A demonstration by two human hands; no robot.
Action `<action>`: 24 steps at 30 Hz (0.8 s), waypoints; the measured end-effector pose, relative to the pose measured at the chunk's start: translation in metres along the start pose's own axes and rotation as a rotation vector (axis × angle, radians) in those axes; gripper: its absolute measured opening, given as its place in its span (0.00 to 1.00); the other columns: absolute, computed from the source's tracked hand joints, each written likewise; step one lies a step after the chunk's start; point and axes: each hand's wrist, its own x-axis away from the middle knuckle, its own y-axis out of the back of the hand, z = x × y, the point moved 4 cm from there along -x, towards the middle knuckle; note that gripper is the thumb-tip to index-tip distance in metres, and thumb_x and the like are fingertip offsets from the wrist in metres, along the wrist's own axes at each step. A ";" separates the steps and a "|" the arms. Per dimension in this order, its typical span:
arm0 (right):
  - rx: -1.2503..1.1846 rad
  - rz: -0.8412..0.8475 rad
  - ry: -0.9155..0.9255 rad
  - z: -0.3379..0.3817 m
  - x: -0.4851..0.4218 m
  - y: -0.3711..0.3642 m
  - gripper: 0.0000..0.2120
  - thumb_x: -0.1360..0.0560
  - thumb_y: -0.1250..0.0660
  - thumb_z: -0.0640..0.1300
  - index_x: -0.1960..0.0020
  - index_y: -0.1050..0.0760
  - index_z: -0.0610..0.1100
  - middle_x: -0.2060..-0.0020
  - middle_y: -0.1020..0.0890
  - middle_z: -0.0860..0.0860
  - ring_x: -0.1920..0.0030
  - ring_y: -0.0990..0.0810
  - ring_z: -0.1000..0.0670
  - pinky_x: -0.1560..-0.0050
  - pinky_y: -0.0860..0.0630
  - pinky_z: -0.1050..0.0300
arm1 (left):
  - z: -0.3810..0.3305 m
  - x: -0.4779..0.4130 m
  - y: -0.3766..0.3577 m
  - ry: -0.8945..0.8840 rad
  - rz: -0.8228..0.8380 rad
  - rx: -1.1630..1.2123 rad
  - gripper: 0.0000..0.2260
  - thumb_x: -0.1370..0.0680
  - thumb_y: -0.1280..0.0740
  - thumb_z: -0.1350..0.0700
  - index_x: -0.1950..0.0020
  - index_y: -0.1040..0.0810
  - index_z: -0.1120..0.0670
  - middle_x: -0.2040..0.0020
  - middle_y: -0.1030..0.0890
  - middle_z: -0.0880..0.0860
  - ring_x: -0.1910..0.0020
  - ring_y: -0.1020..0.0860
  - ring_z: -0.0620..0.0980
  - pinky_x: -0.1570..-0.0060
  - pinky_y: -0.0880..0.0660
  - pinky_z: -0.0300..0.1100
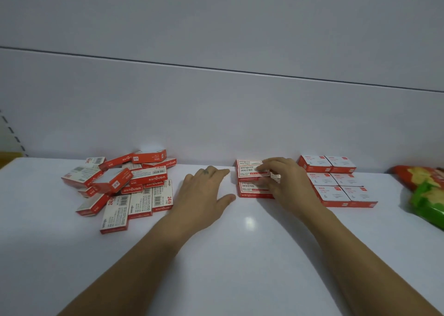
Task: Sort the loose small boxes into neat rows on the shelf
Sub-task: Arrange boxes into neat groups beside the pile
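White shelf (240, 255) holds a messy pile (125, 186) of red boxes at left, neat rows (336, 183) at right. Between them the left grip (206, 195) lies spread flat; the right grip (286, 183) pinches a box (249, 171) atop a stack (252, 192).

Loose pile boxes (149, 178): "wengu…", "24/6", barcodes; stacked boxes (247, 171): "24/6"; right-side boxes (334, 194): print unreadable
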 end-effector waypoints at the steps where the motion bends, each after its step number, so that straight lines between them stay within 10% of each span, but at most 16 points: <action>1: 0.000 -0.003 -0.033 -0.001 -0.001 -0.001 0.11 0.28 0.28 0.39 0.46 0.18 0.44 0.42 0.19 0.49 0.41 0.25 0.46 0.43 0.33 0.60 | 0.000 0.000 0.001 -0.006 -0.007 -0.008 0.26 0.22 0.39 0.41 0.25 0.39 0.46 0.29 0.33 0.47 0.30 0.35 0.48 0.32 0.40 0.45; 6: 0.138 0.001 -0.097 0.008 -0.002 -0.010 0.11 0.23 0.34 0.43 0.43 0.19 0.46 0.37 0.23 0.49 0.36 0.27 0.47 0.40 0.31 0.54 | -0.001 0.002 0.004 -0.022 -0.006 -0.012 0.24 0.21 0.40 0.42 0.27 0.36 0.46 0.29 0.33 0.47 0.31 0.35 0.48 0.32 0.40 0.46; 11: 0.374 -0.055 0.103 0.037 0.013 -0.016 0.09 0.28 0.35 0.46 0.52 0.16 0.50 0.53 0.17 0.50 0.50 0.22 0.44 0.51 0.29 0.53 | 0.002 0.006 0.009 -0.058 -0.034 -0.005 0.22 0.21 0.40 0.42 0.28 0.35 0.46 0.32 0.31 0.46 0.33 0.34 0.48 0.35 0.39 0.45; 16: 0.411 0.104 0.078 0.036 0.008 -0.026 0.21 0.24 0.48 0.51 0.42 0.21 0.49 0.44 0.19 0.51 0.44 0.26 0.44 0.46 0.31 0.51 | 0.007 0.008 0.013 -0.054 -0.033 -0.003 0.22 0.21 0.41 0.42 0.28 0.35 0.46 0.31 0.31 0.46 0.33 0.34 0.48 0.34 0.40 0.47; 24: 0.204 0.184 0.050 0.024 0.000 -0.026 0.17 0.18 0.43 0.46 0.31 0.29 0.46 0.32 0.27 0.52 0.32 0.31 0.49 0.35 0.35 0.56 | 0.004 0.008 0.011 -0.072 0.004 -0.007 0.21 0.21 0.41 0.42 0.28 0.35 0.46 0.32 0.31 0.47 0.33 0.34 0.48 0.36 0.40 0.46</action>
